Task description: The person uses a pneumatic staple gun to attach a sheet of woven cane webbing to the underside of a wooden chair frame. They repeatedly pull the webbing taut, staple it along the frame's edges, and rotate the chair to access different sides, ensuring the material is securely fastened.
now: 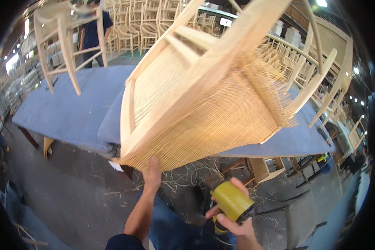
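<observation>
A pale wooden chair (175, 98) with a woven cord seat (212, 121) rests tilted on the blue padded table in front of me. Loose strand ends (285, 98) stick out in a fringe along its far right side. My left hand (152, 177) grips the seat's near lower corner, thumb up on the weave and the other fingers mostly hidden. Lower right, apart from the chair, my right hand (239, 225) is wrapped round a yellow-green handheld power tool (232, 200) with a black end. The tool's working tip is blurred and I cannot make it out.
The blue padded table (81, 104) runs left and right. Another wooden chair (62, 46) stands on its left part, with a person (96, 33) behind it. More chair frames (325, 77) are at right. Cut strands (191, 173) litter the floor. A grey chair (300, 216) stands lower right.
</observation>
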Demonstrator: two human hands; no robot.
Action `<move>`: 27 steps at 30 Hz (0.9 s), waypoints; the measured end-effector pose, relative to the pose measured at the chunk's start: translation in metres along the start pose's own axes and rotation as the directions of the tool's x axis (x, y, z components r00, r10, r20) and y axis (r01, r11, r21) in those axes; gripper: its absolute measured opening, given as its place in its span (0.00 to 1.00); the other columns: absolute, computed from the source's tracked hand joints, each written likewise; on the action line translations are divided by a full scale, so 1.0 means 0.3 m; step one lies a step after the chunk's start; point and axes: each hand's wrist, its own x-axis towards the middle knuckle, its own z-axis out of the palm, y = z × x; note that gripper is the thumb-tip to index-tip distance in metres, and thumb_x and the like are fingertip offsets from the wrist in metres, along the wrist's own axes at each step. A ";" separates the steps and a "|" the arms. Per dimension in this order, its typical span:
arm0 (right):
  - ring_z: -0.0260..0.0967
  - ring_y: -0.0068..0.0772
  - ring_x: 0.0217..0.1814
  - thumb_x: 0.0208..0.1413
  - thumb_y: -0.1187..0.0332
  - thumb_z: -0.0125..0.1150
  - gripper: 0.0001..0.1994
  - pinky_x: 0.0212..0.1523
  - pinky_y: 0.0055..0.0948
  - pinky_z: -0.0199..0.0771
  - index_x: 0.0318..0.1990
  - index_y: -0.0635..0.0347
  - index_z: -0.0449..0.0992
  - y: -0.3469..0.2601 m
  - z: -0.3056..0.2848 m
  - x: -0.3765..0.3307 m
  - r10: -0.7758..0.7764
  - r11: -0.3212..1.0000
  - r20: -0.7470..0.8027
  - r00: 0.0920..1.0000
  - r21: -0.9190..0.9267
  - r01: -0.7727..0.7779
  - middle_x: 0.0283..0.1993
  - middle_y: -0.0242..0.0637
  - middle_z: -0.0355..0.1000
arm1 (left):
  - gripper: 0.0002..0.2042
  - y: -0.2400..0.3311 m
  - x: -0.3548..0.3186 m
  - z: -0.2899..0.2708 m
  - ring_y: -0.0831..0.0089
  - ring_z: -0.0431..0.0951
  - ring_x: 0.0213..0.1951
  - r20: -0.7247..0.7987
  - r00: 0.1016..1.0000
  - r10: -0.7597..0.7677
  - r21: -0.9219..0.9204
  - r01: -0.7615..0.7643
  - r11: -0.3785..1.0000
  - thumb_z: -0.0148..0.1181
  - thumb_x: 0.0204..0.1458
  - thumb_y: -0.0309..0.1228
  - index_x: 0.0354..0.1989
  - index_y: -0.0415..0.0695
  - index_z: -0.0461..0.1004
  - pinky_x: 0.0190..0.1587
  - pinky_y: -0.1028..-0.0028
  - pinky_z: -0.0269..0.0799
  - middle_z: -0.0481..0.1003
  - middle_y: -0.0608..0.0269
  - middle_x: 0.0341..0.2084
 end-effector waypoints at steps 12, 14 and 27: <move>0.66 0.31 0.67 0.49 0.78 0.71 0.42 0.68 0.30 0.63 0.73 0.65 0.58 0.144 -0.136 0.006 -0.073 0.950 0.018 0.997 -0.302 0.075 0.66 0.44 0.68 | 0.26 0.028 -0.049 0.104 0.58 0.68 0.67 -0.131 0.948 -0.289 -0.392 0.218 0.894 0.54 0.68 0.42 0.70 0.44 0.59 0.70 0.55 0.64 0.67 0.55 0.65; 0.68 0.31 0.66 0.49 0.77 0.74 0.43 0.67 0.30 0.65 0.73 0.65 0.58 0.138 -0.133 0.008 -0.054 0.950 -0.001 0.999 -0.309 0.051 0.65 0.43 0.69 | 0.27 0.034 -0.087 0.187 0.56 0.66 0.68 -0.051 0.933 -0.356 -0.437 0.300 0.848 0.51 0.69 0.44 0.71 0.44 0.57 0.72 0.54 0.61 0.66 0.54 0.67; 0.75 0.25 0.47 0.48 0.79 0.74 0.46 0.46 0.23 0.77 0.73 0.67 0.54 0.023 -0.122 0.076 -0.028 0.969 -0.239 0.971 -0.246 -0.033 0.53 0.43 0.76 | 0.29 -0.177 0.025 0.417 0.64 0.66 0.68 0.023 0.974 -0.227 -0.561 0.201 0.803 0.62 0.63 0.39 0.70 0.47 0.60 0.72 0.56 0.60 0.67 0.64 0.65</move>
